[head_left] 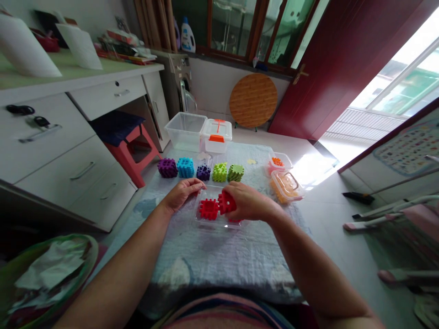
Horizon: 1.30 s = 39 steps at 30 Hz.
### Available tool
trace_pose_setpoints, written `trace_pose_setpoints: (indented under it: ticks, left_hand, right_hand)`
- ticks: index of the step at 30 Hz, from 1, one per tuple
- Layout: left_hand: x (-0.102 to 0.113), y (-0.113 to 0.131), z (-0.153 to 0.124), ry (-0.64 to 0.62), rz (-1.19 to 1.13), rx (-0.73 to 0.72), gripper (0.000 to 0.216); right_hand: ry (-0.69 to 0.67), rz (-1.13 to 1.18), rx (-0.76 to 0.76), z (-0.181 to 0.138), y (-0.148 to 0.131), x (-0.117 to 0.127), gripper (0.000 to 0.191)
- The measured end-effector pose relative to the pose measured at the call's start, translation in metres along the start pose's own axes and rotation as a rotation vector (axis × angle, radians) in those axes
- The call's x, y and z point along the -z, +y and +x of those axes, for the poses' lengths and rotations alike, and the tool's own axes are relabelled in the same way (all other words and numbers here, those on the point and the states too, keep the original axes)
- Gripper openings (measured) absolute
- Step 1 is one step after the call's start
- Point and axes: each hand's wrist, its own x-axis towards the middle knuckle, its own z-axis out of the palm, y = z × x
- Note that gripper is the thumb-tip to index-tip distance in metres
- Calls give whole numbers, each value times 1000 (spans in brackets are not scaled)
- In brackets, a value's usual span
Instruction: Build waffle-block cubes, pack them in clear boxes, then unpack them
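A clear plastic box [219,224] sits on the cloth-covered table in front of me, with red toothed plastic pieces [209,209] in it. At the box's far left corner, the fingers of my left hand [183,193] are pinched on the rim. My right hand [252,201] reaches over the right side of the box, its fingers closed round a red interlocking block [226,203]. More red shows beneath that hand, mostly hidden. Beyond the box stands a row of toothed cubes: purple [168,168], blue [185,167], dark violet [203,172], yellow-green [220,172] and olive green [236,173].
Behind the cubes are a large clear bin [187,132] and a lidded box [217,137] with orange clips. At the right edge stand a lidded box of orange pieces [287,186] and a smaller tub [279,162]. A pink stool [137,151] is left of the table.
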Motion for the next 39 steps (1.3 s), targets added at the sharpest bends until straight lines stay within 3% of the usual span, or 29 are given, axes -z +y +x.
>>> trace_pose_setpoints:
  ticks: [8,15,26,35,39]
  left_hand:
    - [-4,6,-2,-7,14,-9,28]
    - [-4,8,-3,-2,28,-9,28]
    - [-5,8,-3,-4,26,-8,27]
    - [-6,9,-4,-6,0,-1,26]
    - [-5,8,-4,-3,-3,6,29]
  right_hand:
    - [-5,-180,-130,12,-8,-34,31]
    - [33,-166,-120,9,-8,-37,37]
    - [64,-111,-135,7,-8,-37,32]
    - [124,-91,-120,18,-17,-35,38]
    - [90,-89,-104,27,-22,-39,39]
